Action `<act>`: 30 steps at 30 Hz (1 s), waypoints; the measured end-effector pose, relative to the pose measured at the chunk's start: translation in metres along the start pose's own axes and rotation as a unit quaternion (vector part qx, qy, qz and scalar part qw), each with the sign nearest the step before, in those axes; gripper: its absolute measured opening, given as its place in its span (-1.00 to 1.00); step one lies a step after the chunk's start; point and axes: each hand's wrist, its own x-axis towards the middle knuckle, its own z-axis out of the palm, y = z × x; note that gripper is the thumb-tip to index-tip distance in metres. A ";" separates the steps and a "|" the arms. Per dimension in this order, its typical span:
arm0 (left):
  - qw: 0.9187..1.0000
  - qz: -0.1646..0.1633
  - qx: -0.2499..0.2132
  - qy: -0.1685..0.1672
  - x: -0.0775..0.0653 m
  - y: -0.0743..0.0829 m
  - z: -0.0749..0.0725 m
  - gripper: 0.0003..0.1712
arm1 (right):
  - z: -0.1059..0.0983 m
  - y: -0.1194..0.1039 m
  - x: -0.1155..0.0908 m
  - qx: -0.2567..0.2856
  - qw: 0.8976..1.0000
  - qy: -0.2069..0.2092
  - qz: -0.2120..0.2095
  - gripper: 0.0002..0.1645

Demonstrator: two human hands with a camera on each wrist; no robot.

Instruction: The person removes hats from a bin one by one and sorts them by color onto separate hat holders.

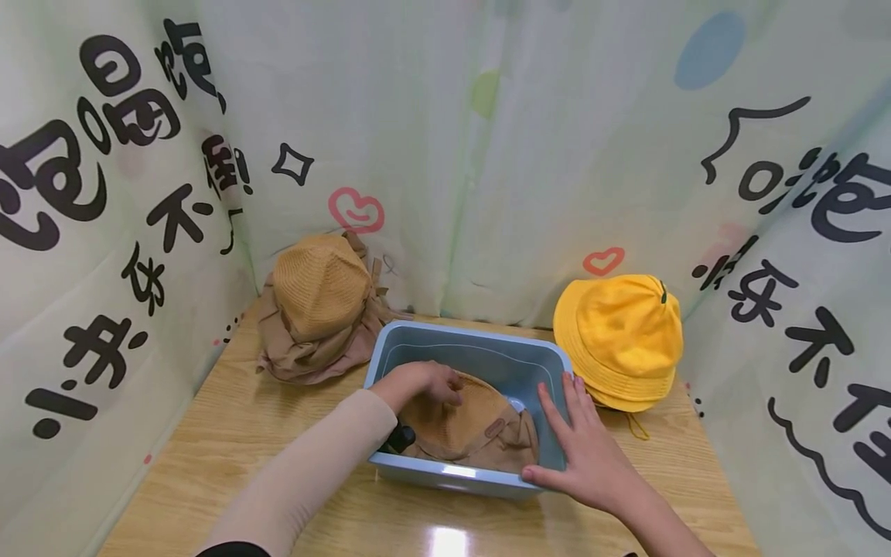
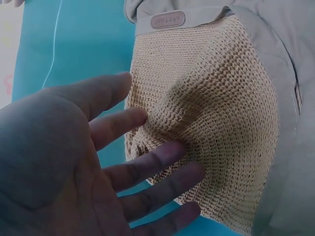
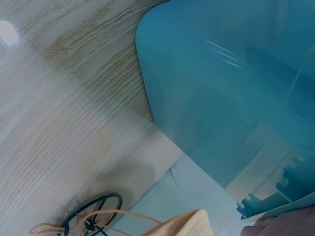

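Observation:
A tan knitted hat (image 1: 452,418) with a brown fabric brim (image 2: 295,206) and a small leather patch (image 2: 168,19) lies inside a blue plastic bin (image 1: 459,489). My left hand (image 1: 435,384) reaches over the left side into the bin. In the left wrist view its fingers (image 2: 162,156) are extended and slightly spread, with the tips at the knitted crown. My right hand (image 1: 588,445) rests on the bin's right side, fingers spread over the rim and thumb on the front corner. Only a bit of that hand shows in the right wrist view, beside the bin wall (image 3: 206,98).
Behind the bin on the left, another tan knitted hat (image 1: 322,286) sits on brown fabric (image 1: 313,363). A yellow bucket hat (image 1: 626,340) with a cord stands at the right. Printed curtains (image 1: 418,155) enclose the wooden table (image 1: 230,433).

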 end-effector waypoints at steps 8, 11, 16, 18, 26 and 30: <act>0.999 -0.017 0.006 0.048 -0.002 0.000 0.000 -0.65 | 0.002 -0.002 -0.001 -0.005 1.000 0.002 0.000 0.41; 0.997 -0.016 0.009 0.072 -0.002 0.001 -0.001 -0.63 | 0.002 -0.002 -0.001 -0.005 1.000 0.002 0.001 0.41; 0.993 0.017 0.002 0.118 -0.002 -0.002 -0.005 -0.65 | 0.002 -0.003 -0.002 -0.002 1.000 0.001 0.006 0.44; 0.990 0.030 0.001 0.135 -0.003 -0.004 -0.006 -0.69 | 0.002 -0.002 -0.002 0.000 1.000 -0.001 0.009 0.45; 0.973 0.088 0.019 0.213 -0.009 0.000 -0.016 -0.73 | 0.001 -0.001 -0.001 0.007 1.000 -0.008 0.019 0.48; 0.962 0.102 0.027 0.252 -0.012 0.007 -0.021 -0.75 | 0.000 -0.001 -0.001 0.010 1.000 -0.012 0.023 0.49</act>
